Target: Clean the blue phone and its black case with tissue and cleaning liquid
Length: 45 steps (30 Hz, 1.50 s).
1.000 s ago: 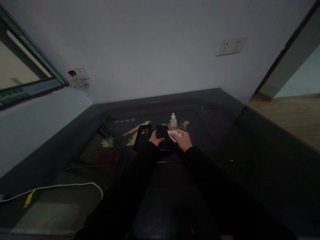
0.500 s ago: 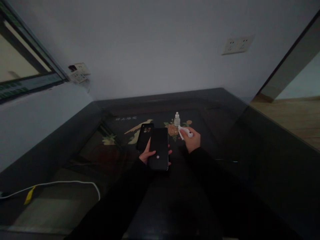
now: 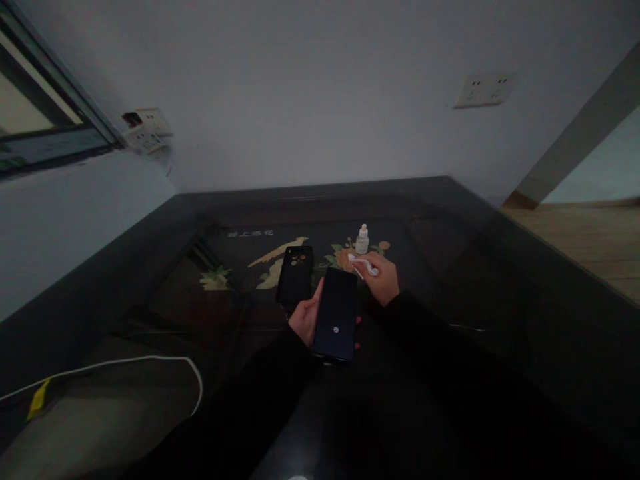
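My left hand (image 3: 306, 319) grips a black smartphone (image 3: 336, 313), screen up, lifted above the dark table (image 3: 450, 220). A small round icon shows low on its dark screen. My right hand (image 3: 383, 279) is closed on a small white cloth (image 3: 361, 262) just beyond the phone's top right corner. A black phone case (image 3: 295, 277) with camera cut-outs lies flat on the table to the left of the phone. A small white dropper bottle (image 3: 362, 239) stands upright just behind my right hand.
The table has a painted bird and flower inlay (image 3: 278, 257) and sits in a corner against a white wall. A white cable (image 3: 125, 365) with a yellow tag curves over the lower left. Wall sockets (image 3: 484, 89) are on the right, more sockets (image 3: 145, 130) at left.
My left hand has lifted the phone off the table and drawn it nearer to me. My right hand took the cloth off the screen and now holds it beyond the phone's top.
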### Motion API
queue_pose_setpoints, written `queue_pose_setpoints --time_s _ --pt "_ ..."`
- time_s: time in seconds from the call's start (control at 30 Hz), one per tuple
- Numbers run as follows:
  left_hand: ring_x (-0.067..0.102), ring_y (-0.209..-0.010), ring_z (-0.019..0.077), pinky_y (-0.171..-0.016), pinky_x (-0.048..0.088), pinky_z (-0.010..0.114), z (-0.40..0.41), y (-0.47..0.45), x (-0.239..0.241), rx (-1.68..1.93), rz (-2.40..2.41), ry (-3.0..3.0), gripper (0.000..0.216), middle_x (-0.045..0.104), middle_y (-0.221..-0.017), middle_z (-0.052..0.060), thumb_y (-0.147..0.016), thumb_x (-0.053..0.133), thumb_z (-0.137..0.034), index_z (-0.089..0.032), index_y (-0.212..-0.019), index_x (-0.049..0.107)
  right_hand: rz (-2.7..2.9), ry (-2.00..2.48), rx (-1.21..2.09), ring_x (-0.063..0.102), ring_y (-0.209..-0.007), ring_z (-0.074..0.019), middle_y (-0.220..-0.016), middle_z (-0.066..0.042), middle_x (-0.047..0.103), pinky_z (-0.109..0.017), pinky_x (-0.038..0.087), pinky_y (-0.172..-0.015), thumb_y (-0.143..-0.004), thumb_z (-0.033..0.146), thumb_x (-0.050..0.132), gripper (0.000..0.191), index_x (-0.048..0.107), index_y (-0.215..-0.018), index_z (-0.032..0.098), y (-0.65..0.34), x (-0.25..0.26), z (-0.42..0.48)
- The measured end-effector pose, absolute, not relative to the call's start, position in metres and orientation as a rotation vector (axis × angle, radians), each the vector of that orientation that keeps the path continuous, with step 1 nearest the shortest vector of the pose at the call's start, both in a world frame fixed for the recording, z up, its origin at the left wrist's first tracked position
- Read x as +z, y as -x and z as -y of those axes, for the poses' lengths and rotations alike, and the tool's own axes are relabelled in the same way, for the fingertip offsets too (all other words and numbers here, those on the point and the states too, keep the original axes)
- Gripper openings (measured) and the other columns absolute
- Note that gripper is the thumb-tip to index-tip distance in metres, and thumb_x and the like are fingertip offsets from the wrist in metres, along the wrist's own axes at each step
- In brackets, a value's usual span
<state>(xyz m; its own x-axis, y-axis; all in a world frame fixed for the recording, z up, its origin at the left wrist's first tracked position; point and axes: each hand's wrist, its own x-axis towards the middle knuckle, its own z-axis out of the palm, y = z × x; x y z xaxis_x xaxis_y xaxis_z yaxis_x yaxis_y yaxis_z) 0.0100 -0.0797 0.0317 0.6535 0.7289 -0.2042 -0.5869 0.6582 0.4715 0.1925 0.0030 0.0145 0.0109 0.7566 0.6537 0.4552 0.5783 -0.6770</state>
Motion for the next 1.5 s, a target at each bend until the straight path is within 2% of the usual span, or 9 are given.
queue_pose_setpoints --time_s 0.1,0.4,0.6,0.77,0.87,1.07,1.27,1.5 --pt "0.054 -0.101 0.0356 -0.081 0.028 0.062 0.078 -0.009 0.031 0.743 -0.431 -0.332 0.062 0.045 -0.127 0.006 -0.081 0.033 -0.041 -0.050 -0.134 0.003 1.778 0.907 0.273 0.059 -0.081 -0.0185 -0.083 -0.005 0.066 -0.034 0.046 -0.078 -0.080 0.028 0.057 0.014 0.067 -0.083 0.021 -0.184 0.014 -0.010" --pt "0.048 -0.109 0.0406 -0.081 0.027 0.065 0.077 -0.003 0.027 0.723 -0.389 -0.364 0.063 0.043 -0.131 0.010 -0.083 0.032 -0.042 -0.046 -0.136 -0.002 1.995 0.743 0.252 0.057 -0.090 -0.0184 -0.089 -0.006 0.063 -0.036 0.047 -0.081 -0.083 0.022 0.053 0.019 0.066 -0.097 0.022 -0.180 0.009 -0.018" --pt "0.048 -0.110 0.0391 -0.084 0.027 0.063 0.074 -0.002 0.021 0.698 -0.379 -0.305 0.066 0.047 -0.125 0.016 -0.085 0.030 -0.042 -0.032 -0.139 -0.006 2.050 0.726 0.348 0.059 -0.096 -0.0158 -0.102 -0.004 0.065 -0.033 0.047 -0.086 -0.083 0.018 0.053 0.025 0.061 -0.107 0.023 -0.181 0.008 -0.016" --pt "0.052 -0.104 0.0368 -0.083 0.026 0.064 0.074 -0.004 0.024 0.729 -0.397 -0.292 0.064 0.047 -0.125 0.009 -0.083 0.033 -0.038 -0.046 -0.135 -0.004 2.077 0.760 0.400 0.061 -0.099 -0.0166 -0.105 -0.004 0.066 -0.033 0.048 -0.087 -0.082 0.015 0.052 0.029 0.061 -0.109 0.023 -0.183 0.012 -0.016" --pt "0.052 -0.105 0.0356 -0.085 0.022 0.065 0.076 -0.005 0.025 0.716 -0.369 -0.265 0.064 0.046 -0.126 0.007 -0.082 0.034 -0.042 -0.051 -0.133 -0.002 2.083 0.759 0.409 0.058 -0.105 -0.0166 -0.110 -0.005 0.064 -0.033 0.047 -0.090 -0.083 0.015 0.050 0.031 0.059 -0.112 0.022 -0.184 0.017 -0.015" --pt "0.048 -0.110 0.0362 -0.087 0.015 0.067 0.077 -0.006 0.026 0.712 -0.306 -0.207 0.061 0.047 -0.127 0.005 -0.083 0.028 -0.049 -0.050 -0.133 -0.007 2.306 0.620 0.295 0.052 -0.114 -0.0165 -0.126 -0.010 0.053 -0.035 0.046 -0.093 -0.087 0.014 0.044 0.036 0.049 -0.122 0.017 -0.185 0.026 -0.006" --pt "0.051 -0.108 0.0348 -0.088 0.015 0.065 0.076 -0.004 0.024 0.697 -0.323 -0.222 0.068 0.055 -0.117 0.008 -0.083 0.026 -0.047 -0.041 -0.133 -0.020 2.484 0.256 0.072 0.041 -0.123 -0.0196 -0.124 -0.014 0.054 -0.043 0.038 -0.101 -0.089 0.019 0.040 0.038 0.044 -0.125 0.010 -0.185 0.031 0.007" --pt "0.045 -0.113 0.0381 -0.086 0.018 0.066 0.079 -0.006 0.023 0.707 -0.350 -0.230 0.059 0.044 -0.131 0.005 -0.083 0.027 -0.045 -0.050 -0.133 -0.005 2.305 0.563 0.040 0.044 -0.121 -0.0184 -0.127 -0.011 0.052 -0.044 0.037 -0.102 -0.087 0.013 0.043 0.039 0.045 -0.125 0.016 -0.196 0.024 -0.006"
